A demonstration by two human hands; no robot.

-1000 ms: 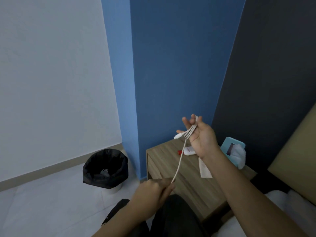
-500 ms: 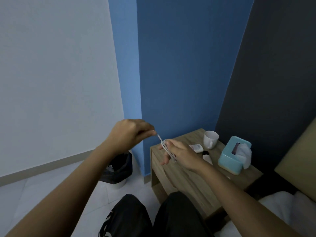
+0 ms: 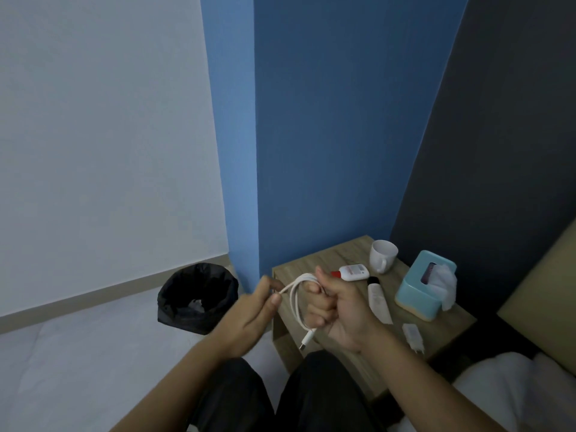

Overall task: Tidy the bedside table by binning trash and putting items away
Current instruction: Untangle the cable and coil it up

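- A person's right hand (image 3: pixel 339 310) clasps a white charging cable (image 3: pixel 296 302) gathered into loops, fingers curled round the bundle; one plug (image 3: pixel 307 339) dangles just below the fist.
- The left hand (image 3: pixel 249 310), just beside that fist, pinches the cable's free run between thumb and fingertips; whether the loops wind round the right fingers or merely lie inside them is hard to tell from this angle.
- The step in hand appears to be coiling the cable, held in the air over the near corner of the bedside table (image 3: pixel 336 255), ahead of putting it away.
- Beyond the grip lie a mug (image 3: pixel 382 254), a tissue box (image 3: pixel 420 291) and an adapter (image 3: pixel 413 335); a black-lined bin (image 3: pixel 198 296) stands on the floor past the left hand.
- The next move, by this reading: lay the pinched length onto the bundle; tuck the end so the coil holds; then stow it.
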